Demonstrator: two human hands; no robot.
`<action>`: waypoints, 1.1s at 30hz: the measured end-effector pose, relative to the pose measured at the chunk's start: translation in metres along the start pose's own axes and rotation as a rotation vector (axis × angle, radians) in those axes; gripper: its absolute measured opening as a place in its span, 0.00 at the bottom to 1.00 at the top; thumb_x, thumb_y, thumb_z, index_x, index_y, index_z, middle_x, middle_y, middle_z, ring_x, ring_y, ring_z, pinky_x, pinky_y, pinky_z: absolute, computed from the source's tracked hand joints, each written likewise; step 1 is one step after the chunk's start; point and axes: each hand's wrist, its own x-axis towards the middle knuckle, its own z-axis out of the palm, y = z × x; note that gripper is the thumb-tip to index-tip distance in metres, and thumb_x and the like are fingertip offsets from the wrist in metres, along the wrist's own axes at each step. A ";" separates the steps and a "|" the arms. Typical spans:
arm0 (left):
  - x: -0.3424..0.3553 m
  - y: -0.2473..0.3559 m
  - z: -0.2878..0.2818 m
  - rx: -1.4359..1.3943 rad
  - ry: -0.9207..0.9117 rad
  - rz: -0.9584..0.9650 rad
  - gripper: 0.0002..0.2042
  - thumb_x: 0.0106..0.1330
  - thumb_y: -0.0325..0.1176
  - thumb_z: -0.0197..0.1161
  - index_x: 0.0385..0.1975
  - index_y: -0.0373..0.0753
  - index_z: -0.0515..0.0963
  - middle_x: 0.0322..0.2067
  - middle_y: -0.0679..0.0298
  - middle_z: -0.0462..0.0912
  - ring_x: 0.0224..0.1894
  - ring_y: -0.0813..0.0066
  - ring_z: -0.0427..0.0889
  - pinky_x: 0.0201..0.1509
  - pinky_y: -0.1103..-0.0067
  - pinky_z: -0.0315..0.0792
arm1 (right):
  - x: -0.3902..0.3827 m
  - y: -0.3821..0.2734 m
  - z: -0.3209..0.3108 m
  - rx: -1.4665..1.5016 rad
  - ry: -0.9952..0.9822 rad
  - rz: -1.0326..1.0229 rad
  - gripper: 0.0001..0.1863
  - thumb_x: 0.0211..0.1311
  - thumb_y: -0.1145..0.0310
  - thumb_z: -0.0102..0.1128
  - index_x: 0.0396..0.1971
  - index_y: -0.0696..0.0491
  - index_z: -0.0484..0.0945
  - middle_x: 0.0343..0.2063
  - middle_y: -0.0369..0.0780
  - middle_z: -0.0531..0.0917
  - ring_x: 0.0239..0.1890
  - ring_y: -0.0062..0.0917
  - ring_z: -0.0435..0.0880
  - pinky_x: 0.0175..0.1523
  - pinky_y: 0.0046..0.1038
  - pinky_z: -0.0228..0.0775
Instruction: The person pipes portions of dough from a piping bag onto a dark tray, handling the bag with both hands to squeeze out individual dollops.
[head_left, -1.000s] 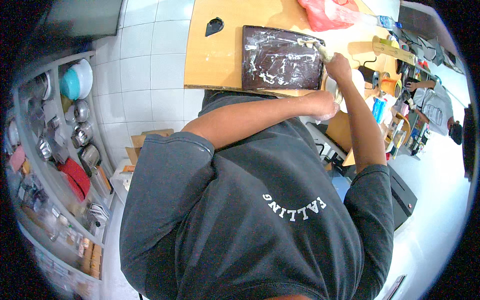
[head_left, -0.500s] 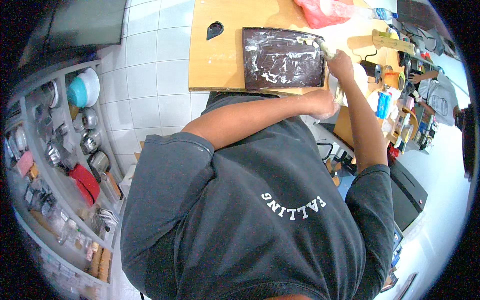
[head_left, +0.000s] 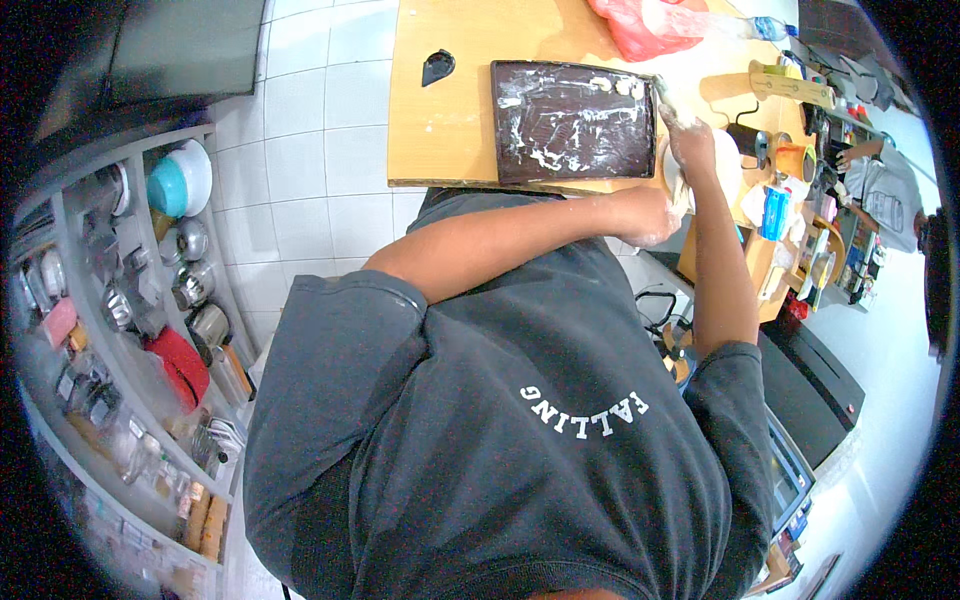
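A dark rectangular tray (head_left: 575,150), smeared with white streaks, lies at the table's near edge. Several pale dough-like lumps (head_left: 622,87) sit in its far right corner. My right hand (head_left: 690,145), coated with pale paste, reaches beside the tray's right edge, fingers stretched toward that corner. Just below it, my left hand (head_left: 648,215) is closed around something pale at the near side of a white round bowl (head_left: 735,165); what it grips is mostly hidden. Both hands partly cover the bowl.
On the wooden table (head_left: 440,135) lie a black teardrop-shaped piece (head_left: 438,67), a red plastic bag (head_left: 650,35) and a clear bottle (head_left: 765,28). Orange cup (head_left: 793,160) and blue packet (head_left: 775,210) stand at right. Shelves with bowls (head_left: 180,182) line the left. Another person (head_left: 885,195) works far right.
My right hand has drawn back slightly rightward and nearer from the tray's corner, where one more pale lump shows. The left hand stays by the bowl. The whole view has shifted slightly.
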 end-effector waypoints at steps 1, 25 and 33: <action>-0.002 0.005 0.000 0.010 -0.016 0.025 0.20 0.66 0.41 0.48 0.27 0.28 0.78 0.26 0.40 0.80 0.32 0.45 0.81 0.43 0.58 0.72 | 0.001 0.013 0.003 0.002 0.004 0.005 0.20 0.60 0.56 0.59 0.36 0.61 0.81 0.34 0.57 0.82 0.39 0.49 0.82 0.45 0.44 0.72; -0.035 -0.003 -0.011 0.074 0.042 -0.428 0.14 0.65 0.39 0.51 0.31 0.33 0.77 0.29 0.42 0.79 0.36 0.42 0.79 0.42 0.59 0.71 | 0.006 0.027 0.113 1.139 -0.277 0.325 0.24 0.62 0.60 0.64 0.52 0.57 0.70 0.26 0.37 0.80 0.26 0.22 0.77 0.34 0.28 0.72; -0.040 0.013 -0.047 -0.091 -0.054 -0.468 0.13 0.66 0.37 0.50 0.29 0.33 0.73 0.23 0.46 0.78 0.28 0.50 0.81 0.34 0.61 0.71 | 0.008 -0.011 0.086 1.210 -0.445 0.543 0.07 0.62 0.70 0.61 0.36 0.54 0.74 0.19 0.33 0.74 0.17 0.16 0.72 0.18 0.21 0.65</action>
